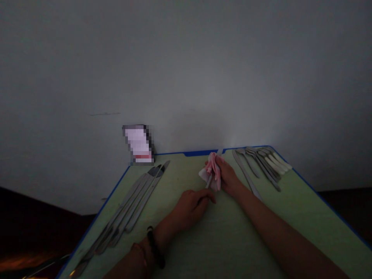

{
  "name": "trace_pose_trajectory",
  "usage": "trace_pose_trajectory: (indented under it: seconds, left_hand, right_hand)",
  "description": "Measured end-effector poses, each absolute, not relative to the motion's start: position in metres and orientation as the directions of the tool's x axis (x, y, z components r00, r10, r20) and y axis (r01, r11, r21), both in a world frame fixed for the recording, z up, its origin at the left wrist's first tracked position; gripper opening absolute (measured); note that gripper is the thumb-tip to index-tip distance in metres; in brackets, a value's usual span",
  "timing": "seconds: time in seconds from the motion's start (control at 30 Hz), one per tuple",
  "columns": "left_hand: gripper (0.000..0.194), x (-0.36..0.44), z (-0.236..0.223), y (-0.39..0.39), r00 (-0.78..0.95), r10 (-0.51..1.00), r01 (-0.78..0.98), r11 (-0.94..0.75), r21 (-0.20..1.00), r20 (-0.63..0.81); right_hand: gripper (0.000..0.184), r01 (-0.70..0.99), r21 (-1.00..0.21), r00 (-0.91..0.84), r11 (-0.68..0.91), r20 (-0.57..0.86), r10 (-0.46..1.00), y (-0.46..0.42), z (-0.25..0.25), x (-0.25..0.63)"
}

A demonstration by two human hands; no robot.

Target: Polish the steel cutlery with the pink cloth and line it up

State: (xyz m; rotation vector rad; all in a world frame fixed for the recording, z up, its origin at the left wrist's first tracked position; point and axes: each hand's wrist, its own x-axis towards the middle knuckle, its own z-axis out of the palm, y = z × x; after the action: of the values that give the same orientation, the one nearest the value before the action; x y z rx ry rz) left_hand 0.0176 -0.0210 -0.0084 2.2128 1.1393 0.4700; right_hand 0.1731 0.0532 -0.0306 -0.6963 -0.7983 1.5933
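Note:
In the middle of the table, my left hand (193, 207) is closed on the slim metal handle of a table knife (208, 181). My right hand (228, 176) grips a crumpled pink and white cloth (214, 170) wrapped around the knife's upper part. A pale flat tip pokes out beyond the cloth; the rest of the blade is covered. Left of my hands lies a slanted row of several table knives (139, 197). To the right, a single knife (247, 176) rests near my right forearm, beside several forks and spoons (263, 168).
A phone (139, 143) with a blurred lit screen leans against the grey wall (186, 69) at the table's back left. Some white-handled cutlery (279, 162) lies at the back right. The pale green table (177, 174) has a blue edge. Lighting is dim.

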Motion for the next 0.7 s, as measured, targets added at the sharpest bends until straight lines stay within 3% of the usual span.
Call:
trace_pose_trajectory:
  seconds: [0.7]
  left_hand:
    - [0.029,0.019,-0.0048,-0.0224,0.605,0.796,0.626,-0.491,0.605,0.02]
  right_hand:
    - [0.041,-0.466,-0.881,-0.182,-0.084,0.003,0.983,0.0488,-0.0258,0.1711]
